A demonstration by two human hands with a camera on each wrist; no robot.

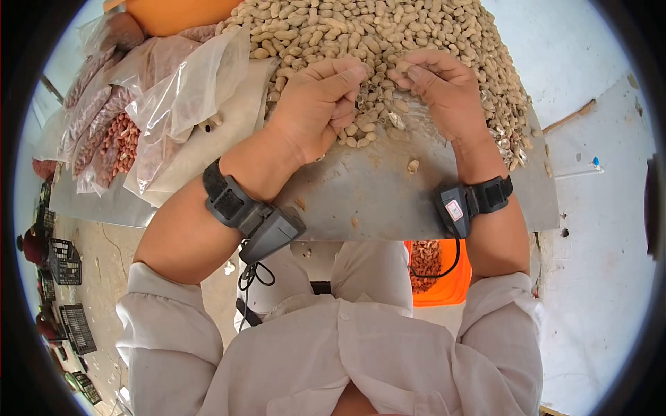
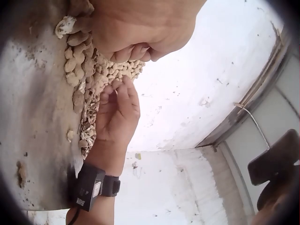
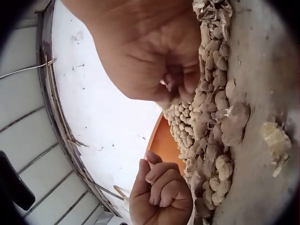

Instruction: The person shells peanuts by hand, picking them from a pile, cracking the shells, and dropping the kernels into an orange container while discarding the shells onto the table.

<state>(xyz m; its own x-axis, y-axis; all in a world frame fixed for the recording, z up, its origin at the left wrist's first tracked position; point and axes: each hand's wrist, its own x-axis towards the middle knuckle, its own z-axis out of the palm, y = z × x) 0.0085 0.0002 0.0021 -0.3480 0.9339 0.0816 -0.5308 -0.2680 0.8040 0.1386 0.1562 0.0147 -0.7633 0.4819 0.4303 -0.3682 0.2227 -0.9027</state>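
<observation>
A large heap of unshelled peanuts (image 1: 444, 28) lies on the metal tabletop (image 1: 388, 187). At the heap's near edge, my left hand (image 1: 316, 100) has its fingers curled in and its thumb against the index finger. Nothing shows clearly between those fingertips. A short gap to the right, my right hand (image 1: 447, 90) pinches a pale peanut (image 1: 403, 66) between thumb and forefinger. In the right wrist view, a small pinkish piece (image 3: 164, 82) shows among the right hand's curled fingers. Below the hands lie loose peanuts (image 1: 361, 132) and an empty shell piece (image 1: 413, 166).
Clear plastic bags of reddish shelled peanuts (image 1: 119, 149) stand on the left, by an orange basin (image 1: 173, 15). Broken shells (image 1: 510, 149) gather along the heap's right edge. Under the table, an orange container (image 1: 458, 291) holds reddish kernels. Black crates (image 1: 76, 329) stand on the floor.
</observation>
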